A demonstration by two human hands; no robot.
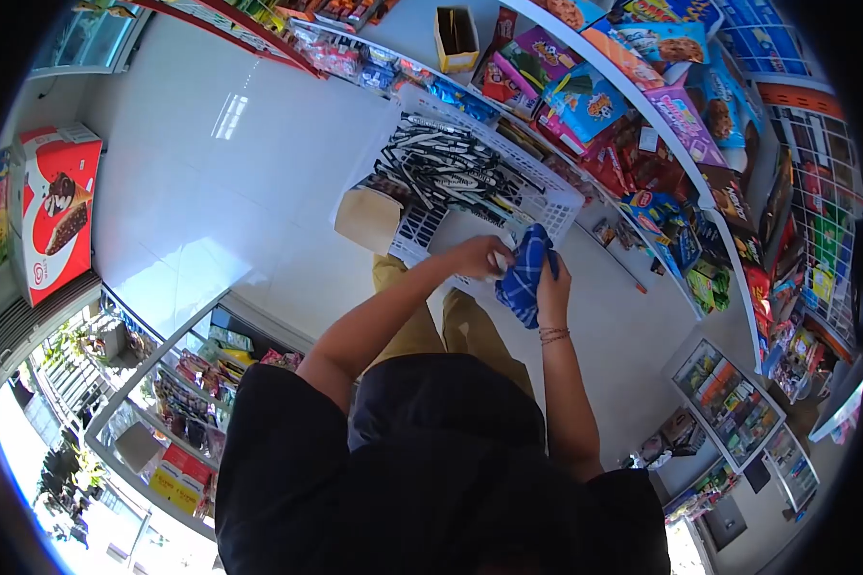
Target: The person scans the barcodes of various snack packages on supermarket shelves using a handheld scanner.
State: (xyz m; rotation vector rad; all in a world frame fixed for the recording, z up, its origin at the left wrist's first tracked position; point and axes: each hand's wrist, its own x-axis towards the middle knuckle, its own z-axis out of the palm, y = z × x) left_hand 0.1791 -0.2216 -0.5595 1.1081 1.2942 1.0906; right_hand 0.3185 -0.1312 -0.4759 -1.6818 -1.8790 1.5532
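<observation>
A blue checked cloth (520,284) is bunched up in my right hand (552,289), whose fingers are wrapped round it. Against the cloth's left side, my left hand (478,257) is closed, with a small whitish thing at its fingertips that I cannot make out. Just beyond both hands stands a white plastic basket (554,206) with slotted walls. Inside it lie many black-and-white packets (446,158), some with "chocolate" lettering. A beige cardboard flap or box (367,218) rests at the basket's near left corner.
A curved shelf (633,86) full of colourful snack packs runs along the far and right side. An open yellow box (457,40) stands on it. To the left are a red ice-cream box (59,211) and a glass display case (177,383). Pale glossy floor (201,182) lies between.
</observation>
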